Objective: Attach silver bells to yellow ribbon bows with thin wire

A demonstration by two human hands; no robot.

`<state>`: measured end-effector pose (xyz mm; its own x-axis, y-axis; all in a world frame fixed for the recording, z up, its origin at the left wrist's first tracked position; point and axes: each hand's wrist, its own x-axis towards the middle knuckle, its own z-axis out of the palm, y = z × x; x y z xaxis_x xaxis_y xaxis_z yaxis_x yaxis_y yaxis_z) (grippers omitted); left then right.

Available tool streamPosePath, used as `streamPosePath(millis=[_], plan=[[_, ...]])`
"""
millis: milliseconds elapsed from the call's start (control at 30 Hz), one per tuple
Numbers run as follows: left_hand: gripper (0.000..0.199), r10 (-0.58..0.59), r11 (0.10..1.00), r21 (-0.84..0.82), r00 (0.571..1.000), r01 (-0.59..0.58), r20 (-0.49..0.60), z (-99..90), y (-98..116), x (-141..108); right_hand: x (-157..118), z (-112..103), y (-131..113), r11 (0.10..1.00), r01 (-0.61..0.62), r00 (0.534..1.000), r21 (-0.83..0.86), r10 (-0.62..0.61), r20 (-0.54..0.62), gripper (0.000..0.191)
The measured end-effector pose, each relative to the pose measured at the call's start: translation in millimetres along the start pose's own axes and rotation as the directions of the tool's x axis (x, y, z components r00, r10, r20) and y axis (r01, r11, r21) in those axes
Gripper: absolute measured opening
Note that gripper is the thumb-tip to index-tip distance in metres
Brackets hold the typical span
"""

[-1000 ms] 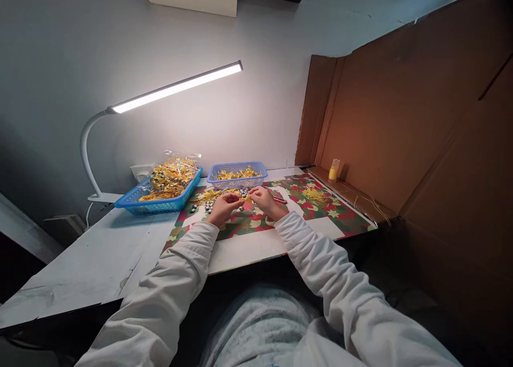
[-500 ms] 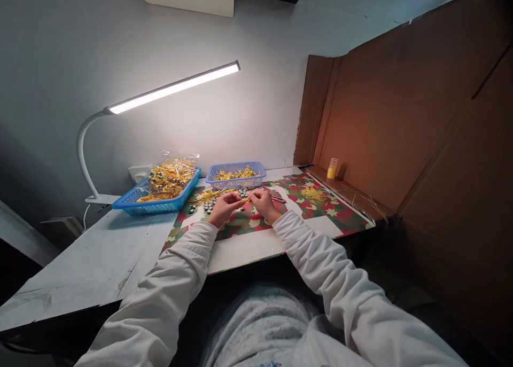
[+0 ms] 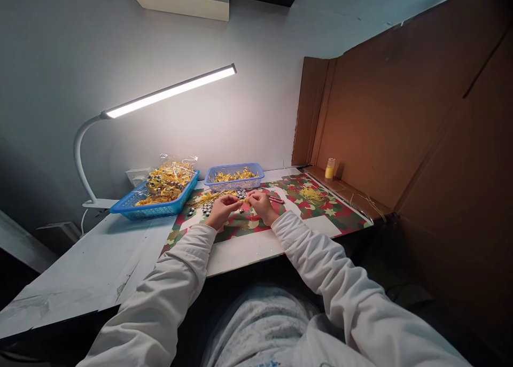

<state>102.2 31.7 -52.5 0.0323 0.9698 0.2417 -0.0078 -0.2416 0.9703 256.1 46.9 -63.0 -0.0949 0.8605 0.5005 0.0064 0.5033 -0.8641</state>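
Note:
My left hand [image 3: 223, 210] and my right hand [image 3: 262, 205] are close together over the camouflage-patterned mat [image 3: 236, 231], fingertips pinched. A small yellow ribbon piece [image 3: 245, 200] spans the gap between them, gripped from both sides; its exact shape is too small to make out. Silver round beads or bells [image 3: 207, 209] lie loose behind and beside my left hand. Yellow cords and ribbon pieces [image 3: 207, 198] are spread to its left. Just right of my right hand rests a red, slim tool [image 3: 276, 200], perhaps snips.
A blue basket [image 3: 146, 211] heaped with yellow ribbon pieces and silver balls stands at left, with a smaller blue basket [image 3: 234, 185] behind my hands. Yellow strings [image 3: 310, 194] and a yellow-filled bottle [image 3: 329, 169] are at right, near a cardboard wall [image 3: 385, 105]. A lit lamp [image 3: 172, 91] hangs above.
The view has shifted slightly. Both hands stay in nearly the same place with the yellow piece between them; their fingertips have moved only a little.

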Motion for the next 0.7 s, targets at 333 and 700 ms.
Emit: streamPosePath(millis=[333, 700], plan=[[0.046, 0.075, 0.996, 0.047, 0.997, -0.075, -0.007, 1.0, 1.6, -0.5, 0.9, -0.4, 10.4, 0.999, -0.048, 0.999, 0.002, 0.048, 0.022, 0.031], [0.044, 0.086, 0.993, 0.084, 0.996, -0.085, -0.008, 0.2, -0.7, 0.5, -0.3, -1.4, 8.1, 0.999, -0.048, 0.998, 0.004, 0.048, 0.046, 0.032]])
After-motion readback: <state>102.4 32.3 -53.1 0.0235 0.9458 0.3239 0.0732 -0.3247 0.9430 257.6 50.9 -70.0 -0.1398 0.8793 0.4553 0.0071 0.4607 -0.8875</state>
